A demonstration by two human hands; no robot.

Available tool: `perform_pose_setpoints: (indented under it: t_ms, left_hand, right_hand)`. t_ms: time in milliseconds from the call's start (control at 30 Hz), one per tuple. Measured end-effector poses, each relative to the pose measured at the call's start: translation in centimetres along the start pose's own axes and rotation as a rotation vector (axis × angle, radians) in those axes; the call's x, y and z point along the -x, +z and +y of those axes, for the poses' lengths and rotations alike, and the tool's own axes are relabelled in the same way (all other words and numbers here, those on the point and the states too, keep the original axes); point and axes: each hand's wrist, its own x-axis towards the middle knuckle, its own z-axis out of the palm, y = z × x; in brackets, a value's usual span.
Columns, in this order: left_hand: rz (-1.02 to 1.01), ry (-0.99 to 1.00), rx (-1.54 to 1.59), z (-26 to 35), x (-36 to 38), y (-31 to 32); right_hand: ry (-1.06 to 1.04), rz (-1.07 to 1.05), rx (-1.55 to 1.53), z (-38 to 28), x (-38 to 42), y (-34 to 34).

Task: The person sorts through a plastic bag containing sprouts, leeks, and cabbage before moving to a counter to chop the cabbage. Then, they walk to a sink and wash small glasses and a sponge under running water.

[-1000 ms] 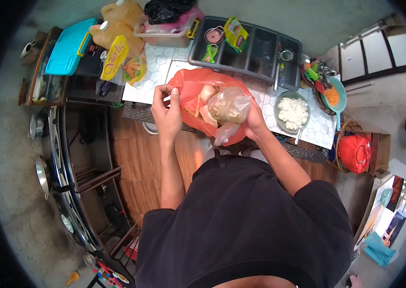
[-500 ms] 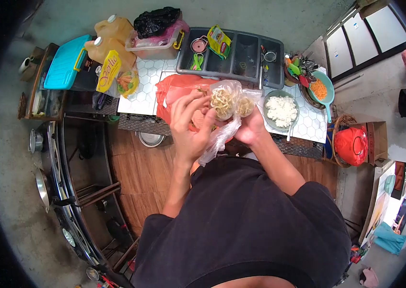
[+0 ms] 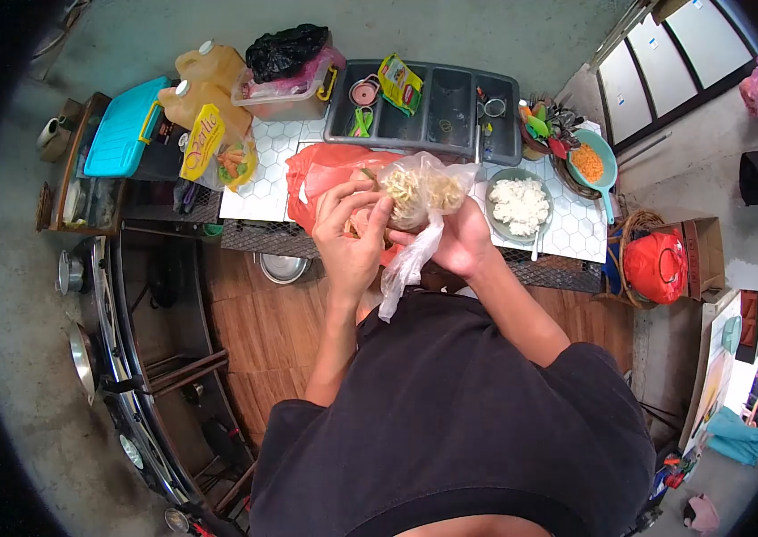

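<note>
A clear plastic bag of what look like bean sprouts (image 3: 411, 199) is held up over the front of the counter, its knotted tail hanging down. My left hand (image 3: 349, 228) has its thumb and fingertips closed at the bag's left side. Beneath and to the right, my right hand (image 3: 463, 240) cups the bag, with some fingers hidden behind it. A red plastic bag (image 3: 307, 183) lies spread on the counter behind my left hand, with pinkish contents partly covered. Right of my right hand sits a bowl of white rice (image 3: 520, 204) with a spoon handle over its rim.
A grey divided tray (image 3: 452, 139) with a yellow packet (image 3: 399, 85) stands at the back. A teal pan of orange shreds (image 3: 590, 165) is at right. Oil jugs (image 3: 209, 85), a plastic tub (image 3: 280, 106) and a turquoise-lidded box (image 3: 131, 125) stand left.
The sprout bag has turned slightly between my hands, and its tail now hangs lower. My left fingers have curled in closer. The whole view has shifted a little.
</note>
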Motion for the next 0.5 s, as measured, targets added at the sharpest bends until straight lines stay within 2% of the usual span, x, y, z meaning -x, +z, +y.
perform_pose_setpoints:
  t_ms: [167,233,267,300,333,367,400,433,500]
  left_hand:
    - [0.000,-0.063,-0.040,-0.5,0.1,0.3]
    - [0.079,-0.070,0.125,0.5,-0.1,0.6]
    - [0.080,-0.072,0.124,0.9,-0.3,0.5]
    - [-0.045,-0.122,0.304,1.3,-0.4,0.4]
    - [-0.170,-0.172,0.485,1.4,-0.4,0.3]
    - [-0.168,-0.173,0.485,1.4,-0.2,0.2]
    - [-0.261,-0.231,0.421,1.3,0.1,0.0]
    - [-0.353,-0.289,0.354,1.1,0.3,-0.1]
    - [-0.281,-0.282,0.397,0.8,0.6,0.4]
  right_hand:
    - [0.047,0.099,0.007,-0.2,0.3,-0.2]
    - [0.100,0.040,0.135,-0.2,0.3,-1.4]
    - [0.116,0.252,0.228,0.1,0.6,-1.7]
    - [0.027,0.197,0.305,0.2,1.2,0.5]
    - [0.016,0.166,0.422,0.1,1.2,-1.0]
    - [0.005,0.133,0.539,0.1,1.2,-3.0]
    - [-0.111,0.212,0.550,0.5,1.2,-2.7]
    - [-0.112,0.211,0.551,0.3,1.3,-2.1]
    - [0.049,0.365,0.861,-0.4,1.5,-0.5]
